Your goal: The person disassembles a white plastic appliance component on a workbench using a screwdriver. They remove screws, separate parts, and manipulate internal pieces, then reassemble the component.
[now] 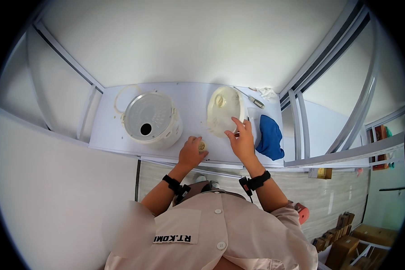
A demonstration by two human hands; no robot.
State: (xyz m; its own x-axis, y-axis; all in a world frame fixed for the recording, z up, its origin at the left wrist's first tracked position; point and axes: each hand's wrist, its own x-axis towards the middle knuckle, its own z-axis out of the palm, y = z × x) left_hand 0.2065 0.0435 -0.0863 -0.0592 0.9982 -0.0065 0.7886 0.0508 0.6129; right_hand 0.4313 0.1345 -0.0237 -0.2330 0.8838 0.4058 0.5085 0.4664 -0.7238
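My left hand (191,153) is closed around a small round yellowish cap (203,146) at the table's near edge. To the right, my right hand (242,139) has its fingers apart and nothing between them. Its fingertips are beside the near right rim of an off-white round lid (215,120), which carries a pale yellow round piece (220,100) on its far part. Left of my hands stands a translucent white bucket (170,137). A dark round hole (146,129) shows in its greyish top.
A blue cloth (270,137) lies bunched at the right, with a screwdriver (256,102) and crumpled white material (267,93) behind it. An off-white plastic strip (117,100) curves behind the bucket. White walls and metal frames (298,126) border the white table (193,101).
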